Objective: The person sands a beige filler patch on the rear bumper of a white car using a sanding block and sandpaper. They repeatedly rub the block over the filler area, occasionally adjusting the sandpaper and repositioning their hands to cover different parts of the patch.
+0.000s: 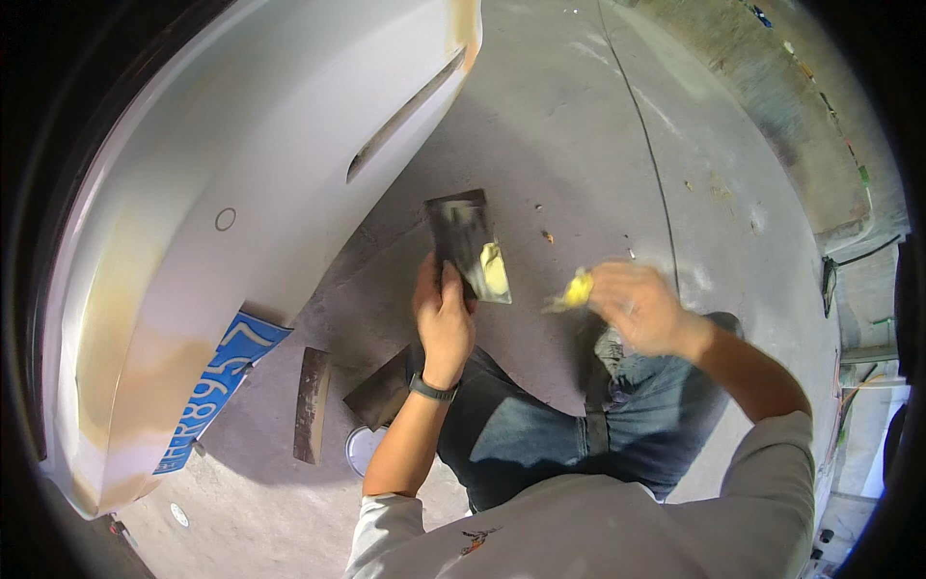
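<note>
Light grey short-sleeved shirt [617,526], small orange chest print; blue jeans [540,434]; dark wristband [431,389] on left wrist; ring on right hand [641,309].

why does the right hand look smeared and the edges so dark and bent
Head view: the right hand and its yellow-tipped spreader are motion-blurred, while the left hand and the dark board stay sharp. Fisheye bends the white bumper and blackens the corners. Sun lights the concrete floor; the bumper casts a shadow.
</note>
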Demonstrator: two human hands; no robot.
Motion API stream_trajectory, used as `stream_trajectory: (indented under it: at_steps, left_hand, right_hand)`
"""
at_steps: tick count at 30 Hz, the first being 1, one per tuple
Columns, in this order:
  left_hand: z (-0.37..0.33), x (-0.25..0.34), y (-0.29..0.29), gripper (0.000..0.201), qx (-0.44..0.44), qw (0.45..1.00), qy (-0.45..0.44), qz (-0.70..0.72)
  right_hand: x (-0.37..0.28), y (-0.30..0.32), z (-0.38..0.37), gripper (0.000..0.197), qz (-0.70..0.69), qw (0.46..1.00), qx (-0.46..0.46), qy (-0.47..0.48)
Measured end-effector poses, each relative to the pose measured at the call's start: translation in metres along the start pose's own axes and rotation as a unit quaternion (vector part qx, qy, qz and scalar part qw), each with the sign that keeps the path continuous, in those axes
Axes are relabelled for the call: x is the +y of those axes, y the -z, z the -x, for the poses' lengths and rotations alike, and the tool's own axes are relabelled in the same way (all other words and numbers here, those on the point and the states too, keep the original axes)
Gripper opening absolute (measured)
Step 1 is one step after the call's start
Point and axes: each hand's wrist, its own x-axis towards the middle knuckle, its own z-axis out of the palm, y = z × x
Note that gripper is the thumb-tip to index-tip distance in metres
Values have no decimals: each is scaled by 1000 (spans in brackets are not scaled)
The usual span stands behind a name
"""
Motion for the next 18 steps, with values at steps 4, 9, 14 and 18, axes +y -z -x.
stream_trajectory:
  at_steps: [4,9,14,18]
  left_hand:
    - [-59,-84,-28,30,-92,985,102,-102]
    - [-112,-184,-42,26,-165,904,23,-393]
    - [-94,-197,23,20,-217,797,-236,-511]
    - [-75,-186,50,20,-310,732,12,-607]
  right_hand:
    - [67,4,-72,35,-199,910,212,-296]
    - [138,-96,-124,27,-330,884,237,-231]
    - [163,-193,-152,37,-123,907,373,151]
    - [165,-230,-178,45,-89,879,441,155]
